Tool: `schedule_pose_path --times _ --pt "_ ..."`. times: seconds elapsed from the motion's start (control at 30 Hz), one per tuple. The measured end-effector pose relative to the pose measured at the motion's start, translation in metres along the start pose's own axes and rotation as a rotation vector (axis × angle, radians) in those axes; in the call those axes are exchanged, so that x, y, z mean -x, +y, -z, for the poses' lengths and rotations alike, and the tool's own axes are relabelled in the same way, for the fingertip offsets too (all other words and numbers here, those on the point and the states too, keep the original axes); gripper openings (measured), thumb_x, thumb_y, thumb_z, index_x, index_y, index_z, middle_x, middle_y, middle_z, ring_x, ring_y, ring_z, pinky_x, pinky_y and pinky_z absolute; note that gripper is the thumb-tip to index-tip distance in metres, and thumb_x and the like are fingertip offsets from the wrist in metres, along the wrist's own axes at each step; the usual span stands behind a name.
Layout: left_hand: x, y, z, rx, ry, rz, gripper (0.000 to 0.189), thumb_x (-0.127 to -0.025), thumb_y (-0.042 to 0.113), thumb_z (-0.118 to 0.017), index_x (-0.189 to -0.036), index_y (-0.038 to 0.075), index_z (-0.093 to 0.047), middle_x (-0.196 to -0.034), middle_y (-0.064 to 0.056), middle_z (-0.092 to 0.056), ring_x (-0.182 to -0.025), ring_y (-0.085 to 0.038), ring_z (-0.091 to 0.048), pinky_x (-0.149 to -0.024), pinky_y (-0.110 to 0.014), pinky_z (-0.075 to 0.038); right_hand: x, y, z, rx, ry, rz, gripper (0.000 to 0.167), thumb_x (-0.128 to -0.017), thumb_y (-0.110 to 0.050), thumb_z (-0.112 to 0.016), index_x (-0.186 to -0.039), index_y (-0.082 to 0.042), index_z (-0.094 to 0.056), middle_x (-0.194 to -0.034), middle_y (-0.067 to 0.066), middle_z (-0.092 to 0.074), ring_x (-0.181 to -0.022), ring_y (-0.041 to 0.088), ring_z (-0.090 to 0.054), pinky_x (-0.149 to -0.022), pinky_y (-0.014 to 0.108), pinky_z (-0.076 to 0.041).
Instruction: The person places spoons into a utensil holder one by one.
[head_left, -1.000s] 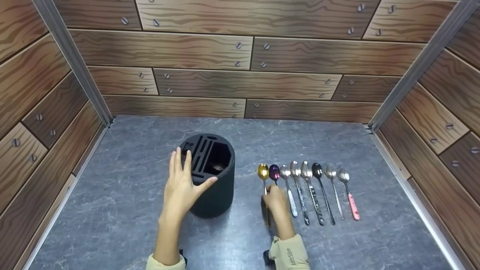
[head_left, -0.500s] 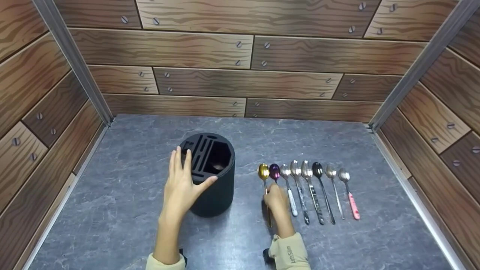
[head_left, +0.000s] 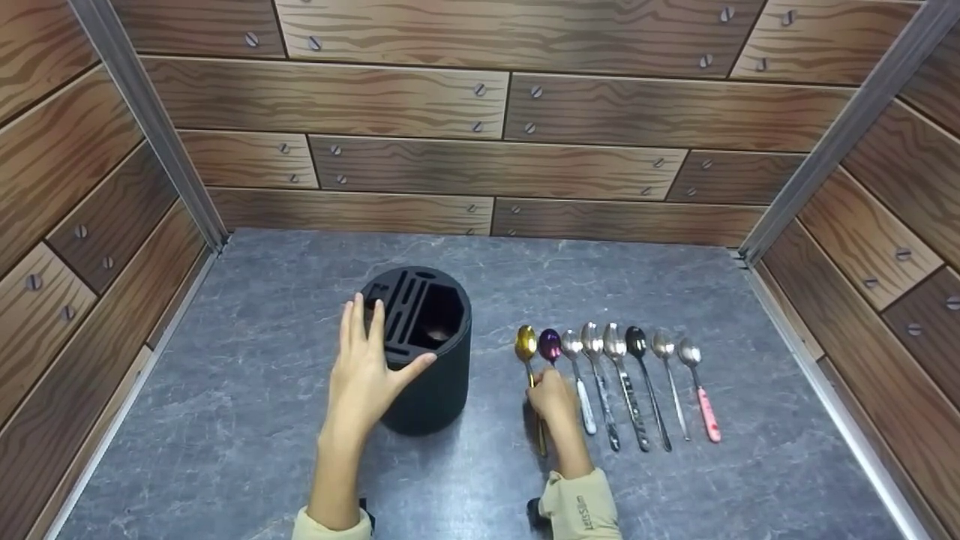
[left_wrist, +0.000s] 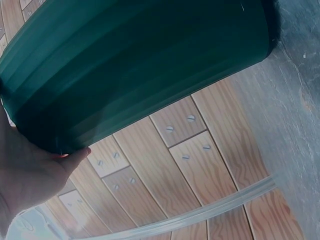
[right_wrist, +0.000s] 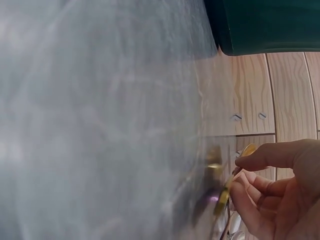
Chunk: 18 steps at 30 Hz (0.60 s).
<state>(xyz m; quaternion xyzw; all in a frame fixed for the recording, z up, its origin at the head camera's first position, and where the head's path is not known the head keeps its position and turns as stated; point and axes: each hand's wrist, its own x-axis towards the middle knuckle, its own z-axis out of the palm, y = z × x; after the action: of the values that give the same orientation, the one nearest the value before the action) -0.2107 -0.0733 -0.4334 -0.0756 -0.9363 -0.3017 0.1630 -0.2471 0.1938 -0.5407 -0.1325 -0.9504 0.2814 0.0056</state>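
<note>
My left hand [head_left: 360, 382] rests on the rim of a black cylindrical utensil holder [head_left: 427, 397], its fingers straight and its thumb spread along the near edge. The holder stands upright, with slots and a wide opening in its top. In the left wrist view its side [left_wrist: 140, 70] looks dark green. My right hand [head_left: 555, 397] pinches the handle of a gold spoon [head_left: 526, 343] between thumb and fingers; the right wrist view shows the gold handle [right_wrist: 223, 197] at the fingertips. Beside it lies a purple spoon [head_left: 550, 345], its handle partly hidden by that hand.
Right of the hand lie several more spoons in a row, among them a white-handled spoon [head_left: 585, 405], a black spoon [head_left: 636, 341] and a pink-handled spoon [head_left: 706, 412]. Wood-patterned walls [head_left: 420, 165] enclose the grey marbled tabletop [head_left: 247, 420] at the back and sides.
The gold spoon has turned slightly in my right hand; its handle end has shifted a little to the right. My left hand and the utensil holder have stayed in place.
</note>
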Motion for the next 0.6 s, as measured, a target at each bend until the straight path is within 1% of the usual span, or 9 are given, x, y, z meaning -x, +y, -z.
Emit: schedule_pose_path --times 0.2,0.33,0.43,0.6 --pt "-0.0002 0.0002 -0.0003 -0.001 -0.001 -0.007 0.105 -0.073 0.073 -0.051 -0.144 0.001 -0.024 -0.151 -0.017 -0.004 -0.137 -0.030 0.000 -0.092 -0.054 -0.037 0.0006 -0.0008 0.0040 -0.014 0.015 -0.004 0.008 -0.075 -0.008 -0.060 -0.083 -0.006 -0.062 -0.074 0.009 -0.061 -0.068 0.028 -0.059 -0.056 0.043 -0.045" --pt "-0.0002 0.0002 -0.0005 -0.003 0.006 -0.014 0.105 -0.073 0.073 -0.052 -0.144 0.001 -0.024 -0.151 -0.018 -0.005 -0.137 -0.030 0.000 -0.093 -0.054 -0.037 0.0010 -0.0016 0.0050 -0.036 0.007 -0.016 0.010 -0.075 -0.008 -0.061 -0.085 -0.006 -0.061 -0.073 0.005 -0.061 -0.067 0.025 -0.058 -0.056 0.041 -0.045" --pt "0.0002 -0.0001 -0.0006 -0.008 0.019 -0.019 0.104 -0.073 0.071 -0.053 -0.144 0.000 -0.025 -0.150 -0.018 -0.007 -0.137 -0.030 -0.002 -0.092 -0.054 -0.037 0.0009 -0.0015 0.0056 -0.052 0.003 -0.011 0.013 -0.075 -0.008 -0.063 -0.088 -0.006 -0.061 -0.072 0.003 -0.060 -0.067 0.023 -0.057 -0.057 0.040 -0.045" --pt "0.0003 -0.0002 -0.0005 -0.011 0.037 -0.027 0.103 -0.073 0.070 -0.055 -0.143 -0.001 -0.027 -0.150 -0.020 -0.009 -0.136 -0.031 -0.004 -0.090 -0.054 -0.039 0.0004 -0.0013 0.0076 -0.077 0.021 0.011 0.014 -0.075 -0.008 -0.063 -0.088 -0.005 -0.060 -0.072 0.002 -0.059 -0.068 0.024 -0.057 -0.059 0.041 -0.046"
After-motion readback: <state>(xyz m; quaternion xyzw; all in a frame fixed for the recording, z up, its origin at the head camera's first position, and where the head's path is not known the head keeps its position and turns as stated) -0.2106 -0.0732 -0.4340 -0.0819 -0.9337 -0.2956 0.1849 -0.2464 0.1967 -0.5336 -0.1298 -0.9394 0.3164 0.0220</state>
